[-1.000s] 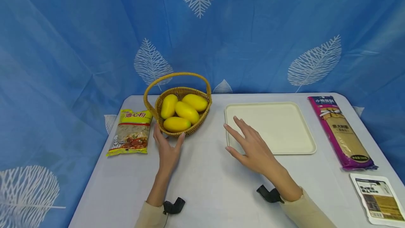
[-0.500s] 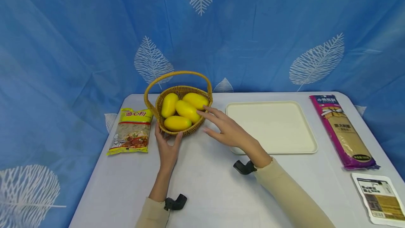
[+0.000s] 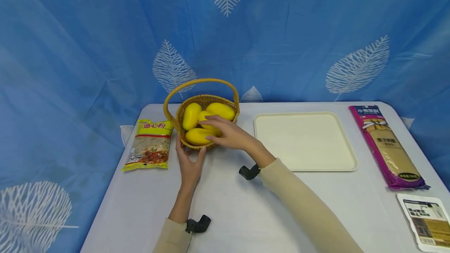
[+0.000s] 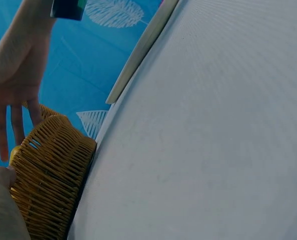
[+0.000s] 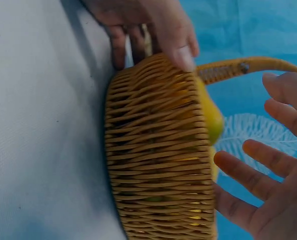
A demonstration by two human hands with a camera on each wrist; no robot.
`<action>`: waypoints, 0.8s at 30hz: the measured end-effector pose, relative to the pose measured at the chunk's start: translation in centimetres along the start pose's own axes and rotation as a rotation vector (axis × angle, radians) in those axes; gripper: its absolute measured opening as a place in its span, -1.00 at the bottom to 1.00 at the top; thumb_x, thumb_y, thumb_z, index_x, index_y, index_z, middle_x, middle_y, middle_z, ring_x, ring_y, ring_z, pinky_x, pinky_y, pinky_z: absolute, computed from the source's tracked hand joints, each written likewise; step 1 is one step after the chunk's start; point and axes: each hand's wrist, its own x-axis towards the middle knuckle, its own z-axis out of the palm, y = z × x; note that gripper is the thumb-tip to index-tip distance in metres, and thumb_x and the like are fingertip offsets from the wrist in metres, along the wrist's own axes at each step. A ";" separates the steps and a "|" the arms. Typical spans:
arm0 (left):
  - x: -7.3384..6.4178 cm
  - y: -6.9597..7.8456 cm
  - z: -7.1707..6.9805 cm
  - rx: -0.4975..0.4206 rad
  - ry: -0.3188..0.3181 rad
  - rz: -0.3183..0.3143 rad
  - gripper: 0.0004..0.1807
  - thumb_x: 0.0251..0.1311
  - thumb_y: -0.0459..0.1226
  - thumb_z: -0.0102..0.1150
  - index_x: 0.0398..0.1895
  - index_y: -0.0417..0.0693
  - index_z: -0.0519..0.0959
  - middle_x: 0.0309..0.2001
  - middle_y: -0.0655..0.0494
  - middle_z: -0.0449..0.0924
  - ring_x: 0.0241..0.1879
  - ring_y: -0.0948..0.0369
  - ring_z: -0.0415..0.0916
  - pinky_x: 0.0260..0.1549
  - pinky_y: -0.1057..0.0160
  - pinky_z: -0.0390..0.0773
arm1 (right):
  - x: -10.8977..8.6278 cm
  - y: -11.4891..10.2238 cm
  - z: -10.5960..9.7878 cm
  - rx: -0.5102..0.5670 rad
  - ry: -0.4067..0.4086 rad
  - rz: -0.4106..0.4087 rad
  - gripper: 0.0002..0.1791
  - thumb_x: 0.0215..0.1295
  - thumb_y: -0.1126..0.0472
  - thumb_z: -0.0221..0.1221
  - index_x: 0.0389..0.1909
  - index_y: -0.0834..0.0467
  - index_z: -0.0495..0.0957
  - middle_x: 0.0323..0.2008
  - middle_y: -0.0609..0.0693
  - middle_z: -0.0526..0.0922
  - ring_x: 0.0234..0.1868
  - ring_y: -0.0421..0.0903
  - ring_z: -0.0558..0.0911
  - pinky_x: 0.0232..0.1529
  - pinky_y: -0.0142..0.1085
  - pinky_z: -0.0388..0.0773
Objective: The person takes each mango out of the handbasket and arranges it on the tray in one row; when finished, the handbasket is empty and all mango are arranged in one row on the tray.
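in the wicker basket (image 5: 158, 150), gripped by the left hand (image 3: 190, 169), lie yellow fruits (image 3: 191, 116) under the right hand (image 3: 230, 134), its fingers spread loose; reaching seems the step, next calling for a grasp.

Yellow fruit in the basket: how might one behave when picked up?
Lifting one fruit would probably nudge its neighbours, since they lie close together in the basket. Its smooth skin may be somewhat slippery. Its rounded, oblong shape could let it roll if set on the tray.
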 end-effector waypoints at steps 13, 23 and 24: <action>0.0 0.1 0.0 -0.005 -0.001 0.002 -0.03 0.27 -0.34 0.24 0.53 -0.29 -0.22 0.52 -0.30 -0.16 0.42 -0.19 0.05 0.19 -0.24 0.27 | 2.4 0.9 1.1 -0.047 -0.133 0.024 -0.47 0.38 0.07 0.19 0.35 0.03 0.42 0.46 0.10 0.26 0.48 0.05 0.23 0.46 -0.03 0.17; 0.1 0.1 0.0 0.003 0.001 0.026 -0.04 0.25 -0.37 0.24 0.52 -0.35 -0.20 0.50 -0.34 -0.14 0.39 -0.22 0.09 0.16 -0.27 0.29 | 3.1 0.9 1.5 -0.085 -0.208 0.034 -0.51 0.34 0.18 0.23 0.30 0.01 0.49 0.41 0.03 0.36 0.44 0.02 0.28 0.47 -0.06 0.14; 0.1 0.0 0.0 0.003 0.002 0.026 -0.04 0.25 -0.37 0.24 0.52 -0.35 -0.20 0.50 -0.34 -0.14 0.39 -0.22 0.09 0.16 -0.27 0.29 | 3.1 0.9 1.6 -0.083 -0.208 0.032 -0.52 0.34 0.19 0.23 0.29 0.01 0.50 0.40 0.03 0.38 0.44 0.02 0.29 0.47 -0.07 0.14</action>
